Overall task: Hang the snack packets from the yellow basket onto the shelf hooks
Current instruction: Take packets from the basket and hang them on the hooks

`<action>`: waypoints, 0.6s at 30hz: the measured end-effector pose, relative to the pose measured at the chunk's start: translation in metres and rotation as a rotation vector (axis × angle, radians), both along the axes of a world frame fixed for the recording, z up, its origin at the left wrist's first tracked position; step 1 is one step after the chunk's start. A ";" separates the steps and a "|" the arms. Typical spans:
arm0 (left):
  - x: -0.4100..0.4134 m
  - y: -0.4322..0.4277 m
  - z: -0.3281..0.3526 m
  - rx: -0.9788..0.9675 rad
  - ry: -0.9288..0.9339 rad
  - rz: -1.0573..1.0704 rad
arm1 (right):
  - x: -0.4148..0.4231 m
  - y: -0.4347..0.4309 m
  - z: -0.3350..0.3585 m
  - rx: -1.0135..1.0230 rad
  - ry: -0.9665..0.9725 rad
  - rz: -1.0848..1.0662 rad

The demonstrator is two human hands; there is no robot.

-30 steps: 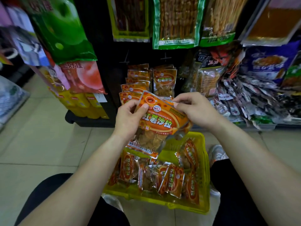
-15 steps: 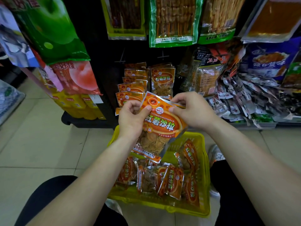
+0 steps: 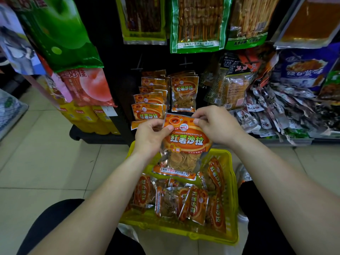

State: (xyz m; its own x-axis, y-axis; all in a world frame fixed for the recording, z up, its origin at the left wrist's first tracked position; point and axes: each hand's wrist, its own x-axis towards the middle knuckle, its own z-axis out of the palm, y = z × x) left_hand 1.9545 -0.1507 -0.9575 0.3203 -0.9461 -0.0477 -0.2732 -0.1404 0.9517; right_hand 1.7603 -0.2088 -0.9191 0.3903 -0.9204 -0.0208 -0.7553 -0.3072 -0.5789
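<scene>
Orange snack packet (image 3: pixel 185 142) pinched at its top corners by both hands, left (image 3: pixel 150 138) and right (image 3: pixel 218 126), above yellow basket (image 3: pixel 232 181)

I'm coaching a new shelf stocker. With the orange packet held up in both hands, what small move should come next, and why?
Probably raise the orange foil snack packet forward toward the matching hung packets ahead. The left hand and right hand pinch its top corners, holding it upright above the yellow plastic basket, and it is not yet hung.
</scene>
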 end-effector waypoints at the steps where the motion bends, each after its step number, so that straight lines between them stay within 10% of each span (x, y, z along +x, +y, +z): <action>1: 0.002 0.000 0.001 0.003 -0.006 -0.033 | 0.000 -0.001 0.000 0.006 0.001 -0.001; 18: 0.013 -0.014 -0.003 0.065 0.026 -0.034 | 0.008 -0.003 -0.002 0.015 0.037 0.063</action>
State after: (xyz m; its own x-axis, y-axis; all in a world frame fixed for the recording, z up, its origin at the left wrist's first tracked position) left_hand 1.9674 -0.1650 -0.9602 0.2863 -0.9510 -0.1172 -0.2539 -0.1932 0.9477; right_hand 1.7679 -0.2118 -0.9214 0.4462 -0.8935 -0.0498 -0.7555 -0.3463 -0.5562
